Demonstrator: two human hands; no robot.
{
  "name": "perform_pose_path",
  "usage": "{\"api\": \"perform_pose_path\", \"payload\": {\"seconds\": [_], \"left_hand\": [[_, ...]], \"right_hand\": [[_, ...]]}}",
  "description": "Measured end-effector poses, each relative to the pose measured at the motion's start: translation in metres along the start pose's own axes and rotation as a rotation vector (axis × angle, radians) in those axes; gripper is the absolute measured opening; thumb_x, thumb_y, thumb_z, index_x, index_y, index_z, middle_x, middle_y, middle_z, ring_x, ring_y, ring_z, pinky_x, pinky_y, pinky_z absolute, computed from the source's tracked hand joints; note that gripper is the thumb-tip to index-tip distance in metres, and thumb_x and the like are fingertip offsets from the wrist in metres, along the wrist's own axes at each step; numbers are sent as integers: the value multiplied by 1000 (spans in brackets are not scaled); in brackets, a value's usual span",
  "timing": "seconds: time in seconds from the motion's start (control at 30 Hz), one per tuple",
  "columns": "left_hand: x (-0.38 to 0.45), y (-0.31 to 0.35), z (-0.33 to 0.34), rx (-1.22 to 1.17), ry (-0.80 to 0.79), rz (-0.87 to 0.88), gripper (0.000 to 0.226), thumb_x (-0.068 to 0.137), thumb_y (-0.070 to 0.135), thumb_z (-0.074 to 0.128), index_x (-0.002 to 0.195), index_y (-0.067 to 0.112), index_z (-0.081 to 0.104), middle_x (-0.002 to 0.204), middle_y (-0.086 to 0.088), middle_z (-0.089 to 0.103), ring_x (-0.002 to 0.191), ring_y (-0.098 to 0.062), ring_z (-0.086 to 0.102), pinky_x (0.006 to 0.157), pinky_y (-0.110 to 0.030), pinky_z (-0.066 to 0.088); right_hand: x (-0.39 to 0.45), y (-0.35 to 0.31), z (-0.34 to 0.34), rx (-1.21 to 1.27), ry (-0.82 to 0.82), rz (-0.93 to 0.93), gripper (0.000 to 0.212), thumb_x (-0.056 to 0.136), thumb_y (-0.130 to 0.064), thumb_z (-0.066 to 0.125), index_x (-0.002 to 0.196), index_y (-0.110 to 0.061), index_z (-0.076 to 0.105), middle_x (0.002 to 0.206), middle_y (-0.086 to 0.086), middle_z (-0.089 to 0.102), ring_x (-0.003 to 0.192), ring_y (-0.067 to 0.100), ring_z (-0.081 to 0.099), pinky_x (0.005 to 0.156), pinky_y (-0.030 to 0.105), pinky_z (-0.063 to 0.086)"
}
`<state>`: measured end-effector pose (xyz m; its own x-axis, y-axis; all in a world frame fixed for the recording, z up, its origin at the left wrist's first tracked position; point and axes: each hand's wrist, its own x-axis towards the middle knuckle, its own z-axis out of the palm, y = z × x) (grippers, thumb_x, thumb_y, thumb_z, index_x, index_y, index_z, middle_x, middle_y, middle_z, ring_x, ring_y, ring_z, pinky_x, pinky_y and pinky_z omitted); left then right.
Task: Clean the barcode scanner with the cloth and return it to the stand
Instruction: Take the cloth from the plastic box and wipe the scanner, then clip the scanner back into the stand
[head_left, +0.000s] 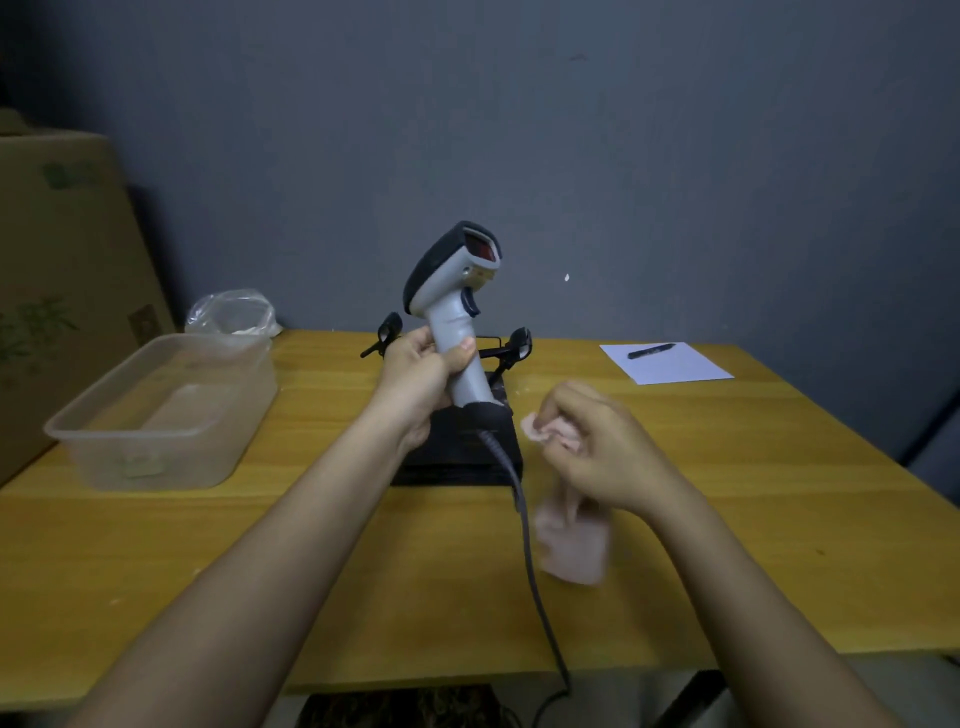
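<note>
My left hand (421, 376) grips the handle of the grey and black barcode scanner (454, 280), holding it upright above the table with its red window facing right. Its dark cable (530, 545) runs down toward the table's front edge. Directly behind and below the scanner sits the black stand (457, 452), with two clip arms at its back. To the right, my right hand (597, 447) is closed on a pale pink cloth (571, 545), which hangs blurred below the fist. A small gap separates the cloth from the scanner.
A clear plastic tub (161, 415) stands on the left of the wooden table (779, 519), with a plastic bag (231, 312) behind it. A sheet of white paper (667, 364) with a black pen (652, 351) lies at the back right. A cardboard box (57, 260) rises at the far left.
</note>
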<state>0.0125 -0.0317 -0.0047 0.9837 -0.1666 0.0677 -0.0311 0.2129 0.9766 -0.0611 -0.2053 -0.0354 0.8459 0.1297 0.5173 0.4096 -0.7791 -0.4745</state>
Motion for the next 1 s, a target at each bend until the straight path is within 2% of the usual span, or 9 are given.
{"api": "perform_pose_path", "payload": {"seconds": [0.1,0.2,0.27,0.33,0.47,0.6,0.7,0.83,1.0], "left_hand": [[2,0,1,14,2,24,26,87,8,61,113,7,57,94,-4,64,85,-20,63,71,-32,56],[4,1,6,20,25,78,28,83,7,66,110,7,57,97,-5,66,89,-21,64,80,-35,56],[8,1,8,40,61,107,32,79,9,71,108,9,56,99,-6,67,89,-21,66,80,-36,56],[16,-1,13,101,91,137,35,75,14,76,104,8,57,91,-3,67,82,-18,66,73,-31,56],[28,-5,32,279,135,184,38,71,23,79,98,8,56,82,2,63,72,-12,62,64,-24,52],[43,-9,46,363,156,155,43,70,31,79,97,8,54,88,-3,64,80,-19,65,76,-38,55],[52,-9,56,337,140,106,41,72,28,77,101,6,58,97,-7,68,87,-23,67,82,-44,56],[59,-11,57,193,1,99,30,88,20,60,114,4,58,105,-7,64,99,-20,63,90,-36,53],[94,-30,38,747,-95,173,39,94,15,49,132,7,50,139,-9,52,129,-24,46,105,-32,36]], "right_hand": [[4,-15,6,76,174,-106,16,78,-2,53,90,-11,61,98,1,58,91,8,54,76,20,43],[8,-10,14,-150,61,-11,18,81,-3,53,83,-15,66,101,-2,63,97,21,55,76,31,44],[10,-4,8,-230,214,128,13,80,-11,53,76,-16,64,93,-2,62,92,25,54,67,33,43],[14,-12,8,-272,313,91,15,78,-28,54,79,-17,64,92,1,59,87,26,52,64,33,43],[36,-24,31,-608,192,113,54,69,-55,69,93,-7,64,96,12,57,86,33,51,64,37,40],[49,-19,44,-713,197,244,45,79,-43,63,99,-4,61,102,12,58,97,31,49,68,36,30],[59,-11,40,-632,206,323,37,81,-39,58,98,-7,61,102,11,59,100,30,47,69,34,27],[68,10,20,-277,233,373,26,72,-34,57,59,-16,44,68,2,50,75,25,44,53,30,26],[79,40,-6,303,154,507,19,79,-22,56,66,-9,52,62,7,47,53,16,41,48,22,35]]}}
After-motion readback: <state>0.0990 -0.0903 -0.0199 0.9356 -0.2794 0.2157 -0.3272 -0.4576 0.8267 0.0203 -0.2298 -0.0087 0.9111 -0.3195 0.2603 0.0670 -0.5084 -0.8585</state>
